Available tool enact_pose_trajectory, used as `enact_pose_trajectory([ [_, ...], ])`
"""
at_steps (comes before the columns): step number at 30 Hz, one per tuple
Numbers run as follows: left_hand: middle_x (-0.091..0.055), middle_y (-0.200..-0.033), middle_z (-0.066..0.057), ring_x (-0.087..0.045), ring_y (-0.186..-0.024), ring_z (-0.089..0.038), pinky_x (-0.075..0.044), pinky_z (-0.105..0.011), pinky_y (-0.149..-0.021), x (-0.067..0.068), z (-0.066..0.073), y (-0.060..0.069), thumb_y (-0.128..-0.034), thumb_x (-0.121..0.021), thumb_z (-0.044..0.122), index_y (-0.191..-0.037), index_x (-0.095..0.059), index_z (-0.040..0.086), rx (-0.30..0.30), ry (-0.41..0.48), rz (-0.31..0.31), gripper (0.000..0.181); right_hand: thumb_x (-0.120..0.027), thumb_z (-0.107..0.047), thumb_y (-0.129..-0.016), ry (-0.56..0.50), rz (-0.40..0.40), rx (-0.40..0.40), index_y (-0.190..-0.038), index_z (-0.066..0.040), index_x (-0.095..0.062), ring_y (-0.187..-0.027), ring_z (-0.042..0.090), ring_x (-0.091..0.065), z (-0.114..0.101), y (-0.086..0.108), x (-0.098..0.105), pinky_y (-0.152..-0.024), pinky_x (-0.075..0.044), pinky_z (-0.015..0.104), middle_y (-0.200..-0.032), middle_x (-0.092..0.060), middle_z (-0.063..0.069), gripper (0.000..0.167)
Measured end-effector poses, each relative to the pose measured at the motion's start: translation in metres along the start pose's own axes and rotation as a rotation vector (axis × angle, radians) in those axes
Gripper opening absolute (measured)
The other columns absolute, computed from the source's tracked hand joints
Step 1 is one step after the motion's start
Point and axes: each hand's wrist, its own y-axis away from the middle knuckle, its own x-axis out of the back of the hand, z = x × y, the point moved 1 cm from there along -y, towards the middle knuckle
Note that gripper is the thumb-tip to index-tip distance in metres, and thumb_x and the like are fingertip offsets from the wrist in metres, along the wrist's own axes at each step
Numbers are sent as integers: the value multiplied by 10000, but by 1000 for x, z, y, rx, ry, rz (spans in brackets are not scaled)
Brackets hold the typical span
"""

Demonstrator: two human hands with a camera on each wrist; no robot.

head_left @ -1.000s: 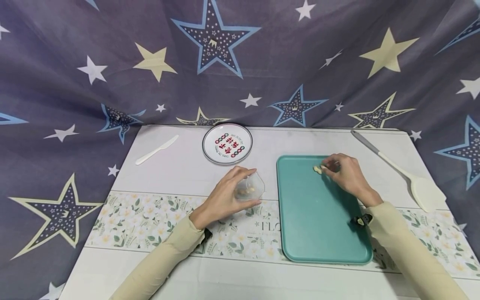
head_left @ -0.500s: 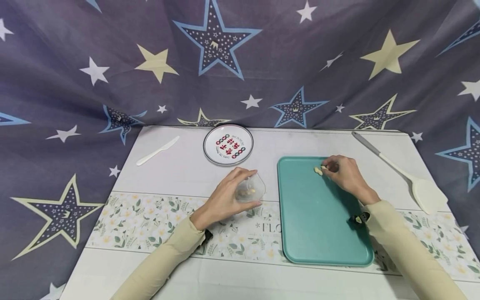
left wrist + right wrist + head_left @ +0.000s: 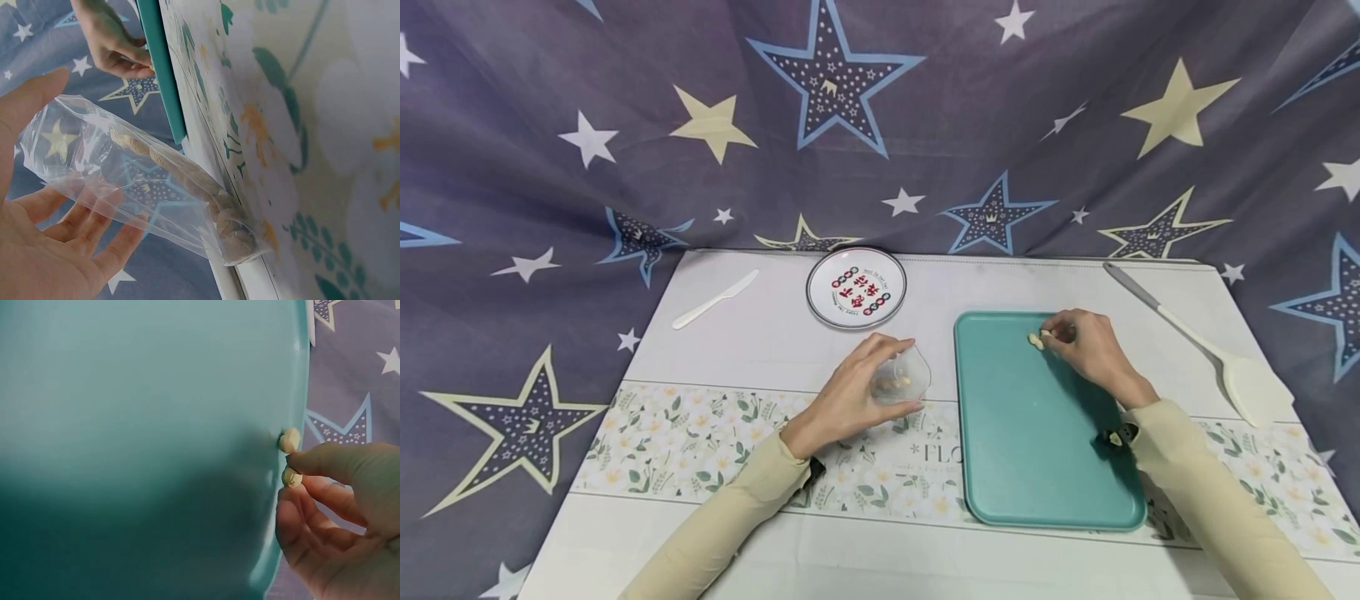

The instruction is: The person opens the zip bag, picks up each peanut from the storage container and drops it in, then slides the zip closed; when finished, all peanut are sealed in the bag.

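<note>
My left hand (image 3: 854,388) curls its thumb and fingers round a clear plastic bag (image 3: 94,159), which stands open; several peanuts (image 3: 234,234) lie at its bottom. Over the far end of the teal tray (image 3: 1037,425), my right hand (image 3: 1093,350) pinches one peanut (image 3: 292,477) between thumb and fingers. Another peanut (image 3: 289,440) lies right beside it on the tray, near the rim.
A round white plate with red print (image 3: 856,288) stands at the back of the table. At the back left lies a white plastic knife (image 3: 715,300). Right of the tray is a spatula with a grey-tipped handle (image 3: 1255,387).
</note>
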Motion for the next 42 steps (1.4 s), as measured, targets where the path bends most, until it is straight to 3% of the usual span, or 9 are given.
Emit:
enact_pose_trajectory([
  [14, -610, -1367, -91, -620, -1201, -243, -538, -409, -1070, 0, 0, 0, -794, -907, 431, -1525, -516, 137, -4, 0, 3, 879, -757, -48, -926, -77, 103, 130, -1016, 12, -765, -761, 284, -736, -47, 8, -4, -700, -630, 454, -920, -752, 175, 108],
  [22, -610, -1370, -86, -621, -1204, -249, -536, -410, -1073, -1, 0, 0, -792, -910, 420, -1529, -511, 134, -7, -1, 2, 885, -772, -30, -910, -112, 129, 199, -1010, -7, -765, -733, 226, -731, -77, 13, -15, -633, -632, 365, -876, -742, 123, 103],
  [35, -604, -1373, -85, -616, -1186, -239, -539, -399, -1046, -3, 0, 1, -806, -901, 428, -1532, -509, 132, -1, 11, -12, 876, -789, -86, -910, -172, 17, 257, -1027, -62, -771, -779, 139, -694, -127, 21, -32, -645, -624, 322, -945, -739, 63, 121],
  [42, -602, -1367, -78, -589, -1161, -161, -544, -374, -1026, -3, 1, 1, -812, -896, 433, -1528, -513, 144, -4, 6, -14, 862, -802, -70, -890, -239, -23, 282, -1022, -67, -773, -768, 110, -674, -145, 23, -46, -643, -609, 236, -914, -718, 46, 135],
])
